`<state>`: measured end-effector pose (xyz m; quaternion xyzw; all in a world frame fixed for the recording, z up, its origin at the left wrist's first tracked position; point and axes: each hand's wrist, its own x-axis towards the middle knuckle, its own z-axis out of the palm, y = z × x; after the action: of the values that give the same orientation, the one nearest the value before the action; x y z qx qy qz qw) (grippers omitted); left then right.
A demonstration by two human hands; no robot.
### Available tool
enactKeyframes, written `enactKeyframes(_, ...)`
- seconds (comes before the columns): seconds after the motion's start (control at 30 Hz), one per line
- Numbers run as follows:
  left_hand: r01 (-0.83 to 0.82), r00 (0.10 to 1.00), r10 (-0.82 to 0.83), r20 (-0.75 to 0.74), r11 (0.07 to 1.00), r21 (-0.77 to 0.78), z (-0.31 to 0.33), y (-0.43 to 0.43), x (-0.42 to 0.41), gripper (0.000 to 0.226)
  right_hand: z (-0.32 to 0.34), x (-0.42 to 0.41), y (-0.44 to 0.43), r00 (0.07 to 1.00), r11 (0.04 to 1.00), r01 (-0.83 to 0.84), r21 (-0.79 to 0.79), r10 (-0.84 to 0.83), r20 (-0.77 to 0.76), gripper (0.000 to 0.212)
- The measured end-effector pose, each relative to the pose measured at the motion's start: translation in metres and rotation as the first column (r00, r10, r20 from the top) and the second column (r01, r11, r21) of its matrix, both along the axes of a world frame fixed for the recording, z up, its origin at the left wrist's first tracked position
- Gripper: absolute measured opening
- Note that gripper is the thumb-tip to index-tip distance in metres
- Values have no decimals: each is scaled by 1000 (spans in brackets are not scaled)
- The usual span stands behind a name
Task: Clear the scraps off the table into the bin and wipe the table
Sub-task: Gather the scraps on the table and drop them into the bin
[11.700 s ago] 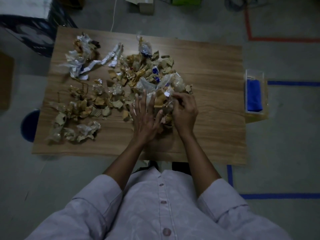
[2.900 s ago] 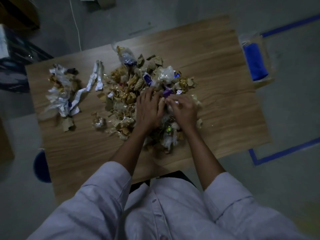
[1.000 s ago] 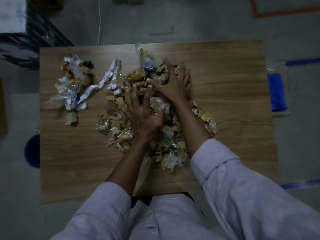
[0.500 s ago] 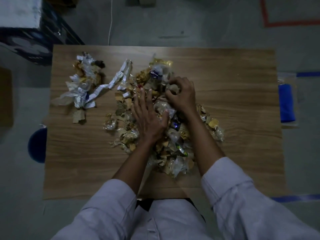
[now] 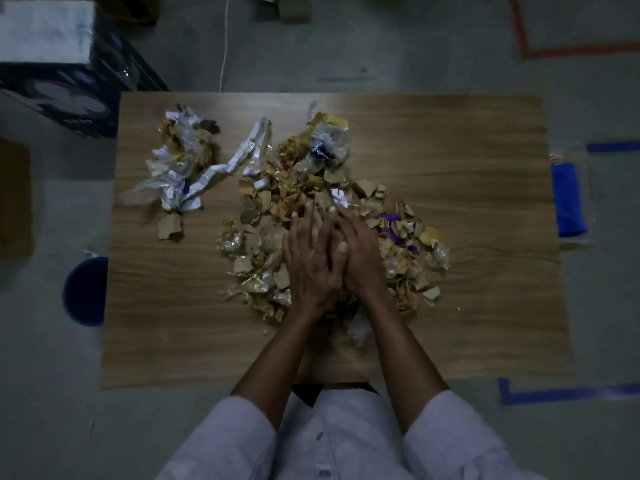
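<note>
A big heap of paper, card and wrapper scraps (image 5: 294, 188) covers the middle of the wooden table (image 5: 467, 168). A smaller clump of white and gold scraps (image 5: 180, 161) lies at the far left, with a white paper strip (image 5: 239, 157) trailing toward the heap. My left hand (image 5: 308, 261) lies flat on the heap, fingers straight. My right hand (image 5: 356, 251) sits beside it, touching it, fingers curved over scraps; what it holds is hidden. A blue bin (image 5: 85, 291) stands on the floor at the table's left edge.
A folded blue cloth (image 5: 568, 199) lies in a clear tray off the table's right edge. A dark box with a white top (image 5: 52, 57) stands at the far left. Blue tape (image 5: 568, 393) and orange tape (image 5: 575, 50) mark the floor.
My right hand has pulled back from the far side of the heap, dragging scraps nearer, and now lies against my left hand. The far-side scraps are spread out.
</note>
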<state>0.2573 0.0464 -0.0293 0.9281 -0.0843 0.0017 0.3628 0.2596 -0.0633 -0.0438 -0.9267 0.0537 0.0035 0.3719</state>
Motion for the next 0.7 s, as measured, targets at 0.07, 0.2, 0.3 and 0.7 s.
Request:
enactKeyframes(0.07,35,999,-34,-30,998,61,-21,5,3,58,-12,-5,-1,986,984,-150,-96,141,-91,57)
enactKeyframes(0.2,40,998,-34,-57,993,111,-31,5,13,59,-3,11,-14,945,970,-235,58,242,-221,65)
enactKeyframes(0.3,-20,999,24,-48,996,85,-18,3,19,58,21,25,-31,968,931,-150,333,206,-141,51)
enactKeyframes(0.7,-279,947,304,-107,939,201,-26,25,32,72,22,169,12,978,999,-41,-20,36,-207,101)
